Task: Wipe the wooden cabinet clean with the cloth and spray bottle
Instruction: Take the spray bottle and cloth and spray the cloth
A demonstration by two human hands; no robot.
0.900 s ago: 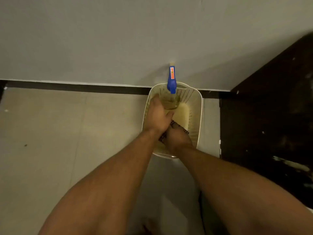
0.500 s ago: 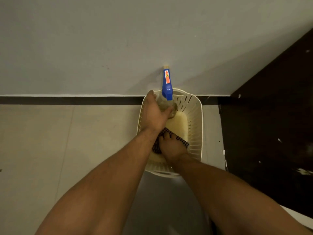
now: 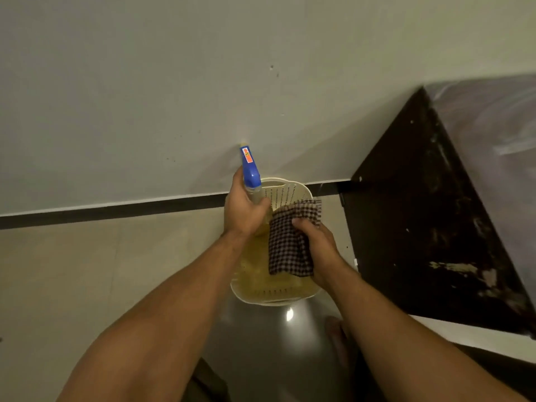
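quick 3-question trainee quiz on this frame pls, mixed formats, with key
1. True or false: the left hand grips the spray bottle.
2. The right hand holds the: A) sponge B) checked cloth C) brush
3. Fill in: the dark wooden cabinet stands to the ____ of the basket.

Key: 1 true; 2 B; 3 right
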